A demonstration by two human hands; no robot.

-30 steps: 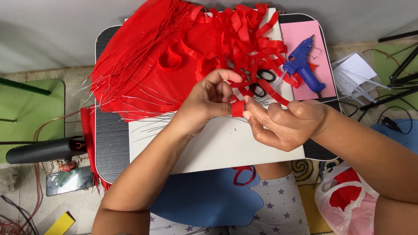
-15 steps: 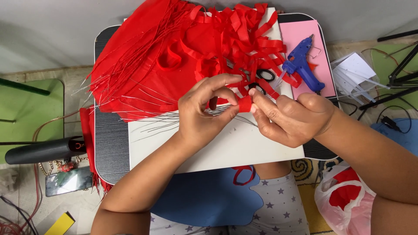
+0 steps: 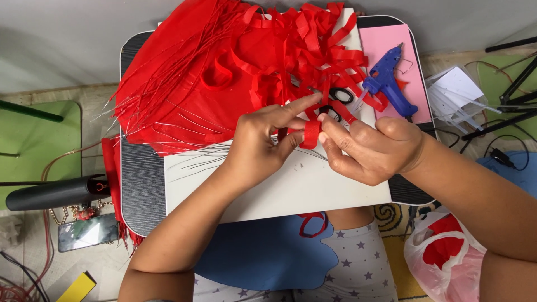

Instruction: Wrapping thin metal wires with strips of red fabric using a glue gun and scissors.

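Red ribbon strip (image 3: pixel 311 133) sits pinched between both hands over the white board (image 3: pixel 279 184), mid-table. Left hand (image 3: pixel 263 145): thumb + index closed on it, index out straight. Right hand (image 3: pixel 372 148): fingertips narrow, gripping the same strip. Prob. light, soft, floppy, not fragile; hold near the fold. Long axis approx vertical, free end pointing toward the person.

The red strip (image 3: pixel 311 133) looks like smooth, slightly glossy ribbon or paper. The red sheet (image 3: pixel 184 95) is matt, with thin metal wires (image 3: pixel 196 162) across it. The glue gun (image 3: pixel 389 84) is glossy blue plastic; the worktop (image 3: pixel 140 184) has ribbed dark grain under matt white card (image 3: pixel 291 184).
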